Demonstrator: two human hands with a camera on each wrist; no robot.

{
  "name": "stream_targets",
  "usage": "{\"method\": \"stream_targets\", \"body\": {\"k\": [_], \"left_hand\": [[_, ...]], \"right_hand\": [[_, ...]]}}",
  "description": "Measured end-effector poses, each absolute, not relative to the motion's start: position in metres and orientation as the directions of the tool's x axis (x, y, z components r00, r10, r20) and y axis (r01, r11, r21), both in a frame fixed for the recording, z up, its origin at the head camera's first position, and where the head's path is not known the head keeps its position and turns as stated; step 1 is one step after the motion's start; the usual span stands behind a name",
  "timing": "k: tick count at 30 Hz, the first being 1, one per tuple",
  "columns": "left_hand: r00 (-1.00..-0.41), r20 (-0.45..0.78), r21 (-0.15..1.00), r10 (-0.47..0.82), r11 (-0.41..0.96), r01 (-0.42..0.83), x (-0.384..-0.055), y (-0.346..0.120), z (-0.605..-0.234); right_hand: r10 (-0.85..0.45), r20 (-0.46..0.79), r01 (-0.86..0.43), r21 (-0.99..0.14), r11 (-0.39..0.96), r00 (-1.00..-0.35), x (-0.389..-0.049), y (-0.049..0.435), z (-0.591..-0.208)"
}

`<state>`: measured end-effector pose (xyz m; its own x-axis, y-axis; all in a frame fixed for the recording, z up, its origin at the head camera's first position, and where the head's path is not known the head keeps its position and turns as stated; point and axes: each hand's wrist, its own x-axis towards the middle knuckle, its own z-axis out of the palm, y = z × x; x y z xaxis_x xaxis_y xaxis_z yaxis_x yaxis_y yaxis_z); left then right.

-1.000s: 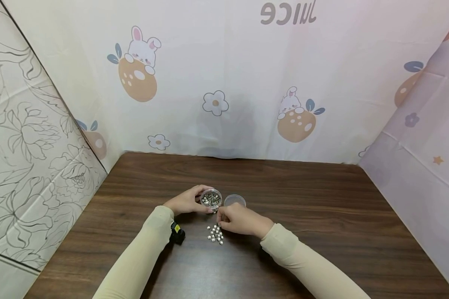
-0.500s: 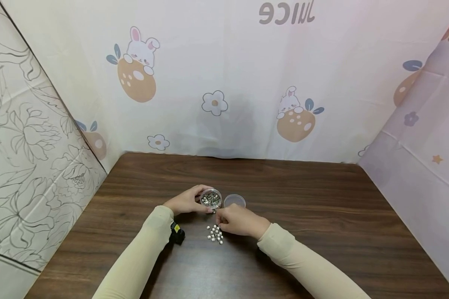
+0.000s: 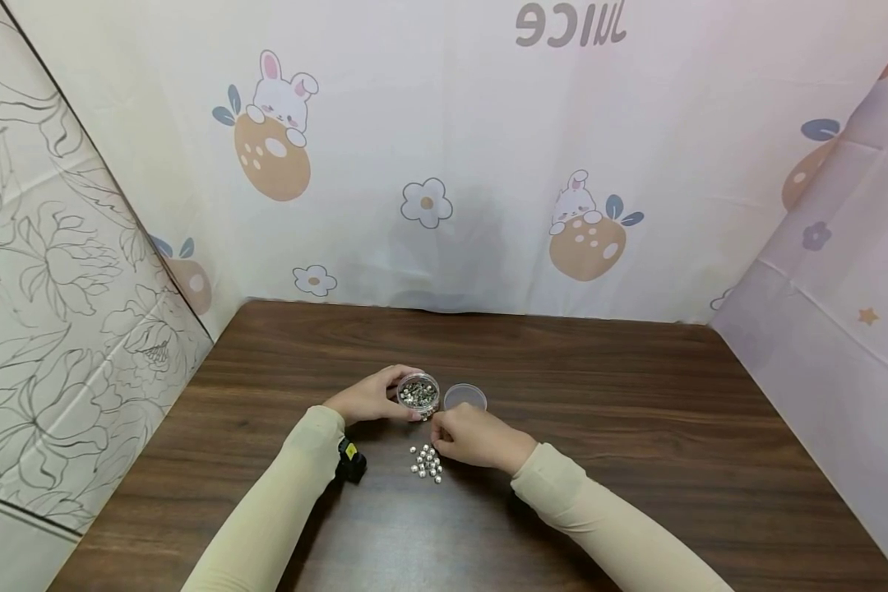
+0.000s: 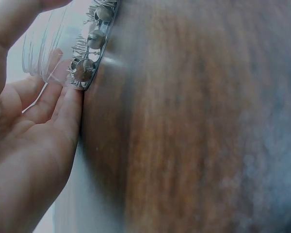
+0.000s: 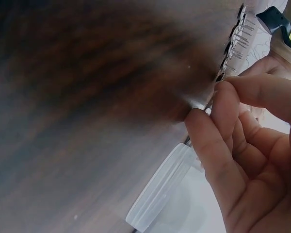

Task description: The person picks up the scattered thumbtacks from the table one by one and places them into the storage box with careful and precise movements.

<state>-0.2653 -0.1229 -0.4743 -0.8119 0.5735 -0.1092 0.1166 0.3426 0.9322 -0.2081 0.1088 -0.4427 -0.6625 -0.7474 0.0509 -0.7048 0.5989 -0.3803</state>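
My left hand (image 3: 370, 399) holds a clear round plastic jar (image 4: 39, 41) between thumb and fingers. Silver thumbtacks (image 3: 418, 393) fill its lower part, and their domed heads and points show through the wall in the left wrist view. To the right, my right hand (image 3: 477, 433) is low at the table, thumb and index fingertips (image 5: 225, 90) pinched together at a thumbtack, mostly hidden by them. A loose group of thumbtacks (image 3: 425, 464) lies just in front and to the left of it; the right wrist view shows their points (image 5: 240, 41) standing up.
The jar's clear round lid (image 3: 465, 395) lies on the dark wooden table (image 3: 599, 395), right of the jar and just behind my right hand. A black wrist camera (image 3: 351, 462) sits under my left wrist. A printed curtain (image 3: 488, 164) closes off the table's far edge.
My right hand shifts slightly left and then back right beside the loose thumbtacks. My left hand and the jar stay in place.
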Motion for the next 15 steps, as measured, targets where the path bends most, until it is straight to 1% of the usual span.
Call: {"method": "stream_targets", "body": {"k": [9,15], "left_hand": [[-0.81,-0.096,0.933,0.579,0.335,0.129,-0.266,-0.1232,-0.4762],[-0.811,-0.094,0.932,0.578,0.337,0.133,-0.2662,-0.1234,-0.4763]], "right_hand": [[-0.75,0.064,-0.714,-0.369,0.595,-0.658,-0.2081,0.1094,-0.443],[-0.743,0.048,-0.701,-0.377,0.605,-0.667,-0.2081,0.1097,-0.4429]]}}
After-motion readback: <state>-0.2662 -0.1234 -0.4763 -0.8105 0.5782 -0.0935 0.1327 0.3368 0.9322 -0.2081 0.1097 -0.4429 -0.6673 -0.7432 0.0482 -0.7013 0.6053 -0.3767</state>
